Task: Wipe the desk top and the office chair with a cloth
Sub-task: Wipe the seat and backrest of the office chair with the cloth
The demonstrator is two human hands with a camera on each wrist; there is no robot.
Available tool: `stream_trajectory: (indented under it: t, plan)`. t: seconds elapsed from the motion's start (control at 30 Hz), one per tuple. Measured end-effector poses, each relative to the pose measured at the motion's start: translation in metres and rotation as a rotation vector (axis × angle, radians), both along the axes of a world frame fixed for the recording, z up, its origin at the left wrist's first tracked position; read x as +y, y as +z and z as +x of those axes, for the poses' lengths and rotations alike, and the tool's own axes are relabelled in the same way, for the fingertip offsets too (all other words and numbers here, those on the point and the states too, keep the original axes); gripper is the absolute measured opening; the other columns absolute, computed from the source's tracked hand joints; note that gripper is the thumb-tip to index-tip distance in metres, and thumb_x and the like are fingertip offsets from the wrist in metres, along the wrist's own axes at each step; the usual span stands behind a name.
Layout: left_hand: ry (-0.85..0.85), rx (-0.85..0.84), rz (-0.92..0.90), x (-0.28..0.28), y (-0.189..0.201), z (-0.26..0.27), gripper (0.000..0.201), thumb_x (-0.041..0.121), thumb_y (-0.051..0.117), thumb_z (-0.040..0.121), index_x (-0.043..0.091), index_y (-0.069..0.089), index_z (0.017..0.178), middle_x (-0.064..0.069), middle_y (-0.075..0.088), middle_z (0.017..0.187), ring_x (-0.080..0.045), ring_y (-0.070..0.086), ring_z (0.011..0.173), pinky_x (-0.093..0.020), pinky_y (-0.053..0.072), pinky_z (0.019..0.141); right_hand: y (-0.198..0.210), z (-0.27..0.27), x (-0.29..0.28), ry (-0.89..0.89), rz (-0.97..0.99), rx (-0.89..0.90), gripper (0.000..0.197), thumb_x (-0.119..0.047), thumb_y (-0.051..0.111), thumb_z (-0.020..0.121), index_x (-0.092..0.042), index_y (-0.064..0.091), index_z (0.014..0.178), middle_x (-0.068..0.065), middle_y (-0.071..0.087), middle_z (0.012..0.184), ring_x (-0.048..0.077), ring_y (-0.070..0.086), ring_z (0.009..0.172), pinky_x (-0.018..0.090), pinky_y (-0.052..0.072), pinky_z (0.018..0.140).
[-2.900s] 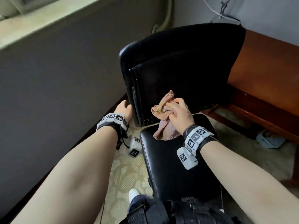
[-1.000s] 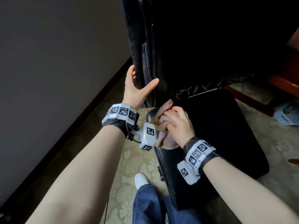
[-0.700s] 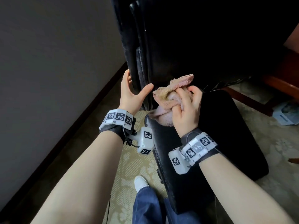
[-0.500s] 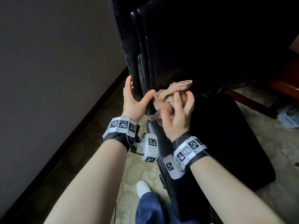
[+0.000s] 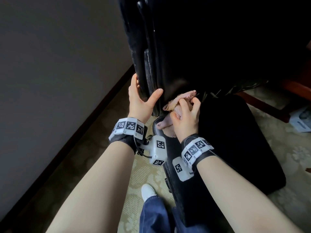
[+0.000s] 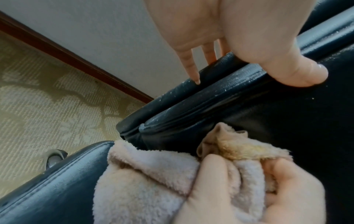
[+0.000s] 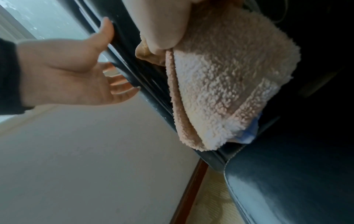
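Note:
The black office chair fills the head view, with its backrest (image 5: 202, 47) upright and its seat (image 5: 235, 140) below. My right hand (image 5: 185, 113) grips a bunched pink fleece cloth (image 5: 183, 97) and presses it on the lower left of the backrest, just above the seat's back corner. The cloth (image 6: 143, 181) hangs over that corner, and its fluffy side (image 7: 229, 75) faces the right wrist camera. My left hand (image 5: 146, 91) braces the backrest's left edge, thumb on the front and straight fingers (image 7: 122, 84) behind it.
A grey wall (image 5: 58, 64) with a dark baseboard (image 5: 84, 128) runs close along the chair's left. Patterned carpet (image 5: 148, 169) lies below, with my white shoe (image 5: 148, 190) on it. A wooden desk rail (image 5: 262, 101) and a white box (image 5: 301, 120) are at the right.
My right hand lifted the cloth up the backrest, then brought it back down toward the seat corner. My left hand stayed on the backrest's edge.

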State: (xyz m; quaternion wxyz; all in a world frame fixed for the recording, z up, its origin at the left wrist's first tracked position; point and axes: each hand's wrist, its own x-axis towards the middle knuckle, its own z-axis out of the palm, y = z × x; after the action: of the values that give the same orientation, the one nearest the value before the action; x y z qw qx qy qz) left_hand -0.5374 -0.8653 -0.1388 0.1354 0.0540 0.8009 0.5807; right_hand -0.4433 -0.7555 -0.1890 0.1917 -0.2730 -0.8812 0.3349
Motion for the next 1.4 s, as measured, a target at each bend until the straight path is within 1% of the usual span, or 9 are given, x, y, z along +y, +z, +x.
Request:
stream_trajectory:
  t: [0.23, 0.43, 0.6, 0.7, 0.8, 0.93, 1.03, 1.27, 1.4]
  plan:
    - [0.020, 0.001, 0.013, 0.002, 0.001, 0.003, 0.087, 0.040, 0.068, 0.084, 0.026, 0.013, 0.150, 0.004, 0.024, 0.150, -0.006, 0.025, 0.134, -0.035, 0.028, 0.112, -0.021, 0.002, -0.001, -0.054, -0.106, -0.193, 0.038, -0.012, 0.061, 0.082, -0.017, 0.053, 0.119, 0.011, 0.027, 0.133, 0.030, 0.041, 0.110, 0.028, 0.040, 0.090]
    - [0.015, -0.016, 0.013, 0.004, 0.006, 0.007, 0.087, 0.041, 0.066, 0.085, 0.025, 0.011, 0.151, 0.001, 0.019, 0.155, -0.011, 0.022, 0.139, -0.042, 0.027, 0.114, -0.027, 0.023, 0.009, -0.052, -0.245, -0.348, 0.018, -0.018, 0.057, 0.086, -0.022, 0.052, 0.103, 0.003, 0.030, 0.115, 0.029, 0.050, 0.097, 0.029, 0.044, 0.077]
    - [0.044, -0.095, 0.057, 0.019, 0.015, 0.020, 0.105, 0.046, 0.072, 0.079, 0.030, -0.003, 0.151, 0.004, 0.003, 0.158, -0.010, 0.009, 0.144, -0.040, 0.018, 0.118, 0.003, 0.052, 0.019, -0.053, -0.194, -0.150, 0.035, -0.015, 0.061, 0.086, -0.017, 0.056, 0.120, 0.004, 0.031, 0.130, 0.006, 0.036, 0.099, 0.010, 0.031, 0.084]
    - [0.150, -0.121, 0.026, 0.042, 0.022, 0.021, 0.120, 0.047, 0.079, 0.070, 0.024, -0.007, 0.151, 0.002, 0.001, 0.157, -0.016, 0.009, 0.145, -0.037, 0.018, 0.117, 0.027, 0.041, 0.028, -0.064, -0.119, 0.050, 0.039, -0.009, 0.065, 0.084, -0.005, 0.056, 0.122, 0.019, 0.031, 0.137, 0.007, 0.033, 0.104, -0.006, 0.019, 0.082]
    - [0.262, -0.117, 0.031, 0.053, 0.022, 0.019, 0.120, 0.046, 0.080, 0.068, 0.021, -0.002, 0.151, -0.001, 0.006, 0.156, -0.017, 0.012, 0.144, -0.039, 0.020, 0.117, 0.041, 0.019, 0.038, -0.032, -0.076, 0.158, 0.039, -0.010, 0.064, 0.084, -0.004, 0.055, 0.121, 0.021, 0.030, 0.136, 0.006, 0.036, 0.106, 0.006, 0.028, 0.086]
    - [0.277, -0.086, -0.016, 0.048, 0.018, 0.017, 0.113, 0.045, 0.080, 0.069, 0.019, 0.006, 0.150, 0.000, 0.018, 0.151, -0.016, 0.023, 0.138, -0.034, 0.024, 0.113, 0.027, -0.001, 0.039, 0.016, -0.056, 0.087, 0.039, -0.014, 0.062, 0.084, -0.016, 0.049, 0.121, 0.020, 0.028, 0.136, 0.035, 0.048, 0.112, 0.031, 0.045, 0.088]
    - [0.273, -0.083, -0.032, 0.048, 0.019, 0.016, 0.112, 0.044, 0.079, 0.070, 0.017, 0.005, 0.150, 0.000, 0.017, 0.152, -0.016, 0.022, 0.139, -0.033, 0.022, 0.111, 0.006, -0.005, 0.035, 0.015, -0.058, 0.025, 0.040, -0.014, 0.059, 0.083, -0.021, 0.044, 0.120, 0.021, 0.026, 0.137, 0.040, 0.049, 0.109, 0.042, 0.050, 0.086]
    - [0.295, -0.047, -0.037, 0.052, 0.017, 0.015, 0.109, 0.044, 0.079, 0.070, 0.017, 0.008, 0.149, -0.002, 0.021, 0.152, -0.019, 0.025, 0.138, -0.049, 0.023, 0.114, -0.010, -0.010, 0.034, -0.010, -0.023, -0.032, 0.040, -0.014, 0.059, 0.083, -0.012, 0.050, 0.123, 0.023, 0.030, 0.135, 0.040, 0.051, 0.102, 0.041, 0.052, 0.080]
    - [0.304, -0.069, -0.015, 0.053, 0.014, 0.017, 0.115, 0.048, 0.079, 0.069, 0.019, 0.004, 0.150, -0.001, 0.018, 0.153, -0.018, 0.026, 0.138, -0.050, 0.023, 0.114, -0.026, 0.001, 0.037, 0.001, -0.070, -0.276, 0.041, -0.019, 0.053, 0.089, -0.018, 0.045, 0.129, 0.017, 0.023, 0.137, 0.040, 0.046, 0.108, 0.042, 0.047, 0.087]
